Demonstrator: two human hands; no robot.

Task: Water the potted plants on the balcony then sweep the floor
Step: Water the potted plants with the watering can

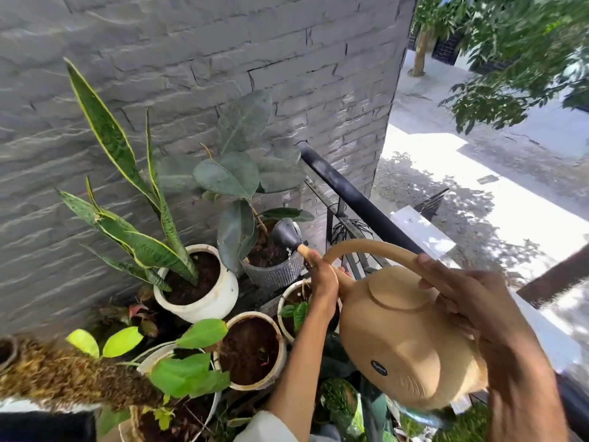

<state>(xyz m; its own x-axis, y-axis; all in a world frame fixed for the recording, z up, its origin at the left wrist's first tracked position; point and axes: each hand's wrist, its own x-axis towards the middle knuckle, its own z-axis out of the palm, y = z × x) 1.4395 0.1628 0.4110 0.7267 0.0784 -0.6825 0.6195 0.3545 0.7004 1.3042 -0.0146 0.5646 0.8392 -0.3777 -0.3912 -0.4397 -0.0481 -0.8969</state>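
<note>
From the head view, my right hand [471, 301] grips the handle of the tan can [404, 342], fingers curled over it, while my left hand [323, 275] is clenched around the spout. The can tilts toward the wall, its dark rose [284, 232] over the grey pot [277, 272], which holds dark soil and a broad-leaved plant. Beside it, the white pot [204, 301] holds a snake plant in soil. A nearer round pot [251, 349] holds mostly bare soil (one tiny sprout).
</note>
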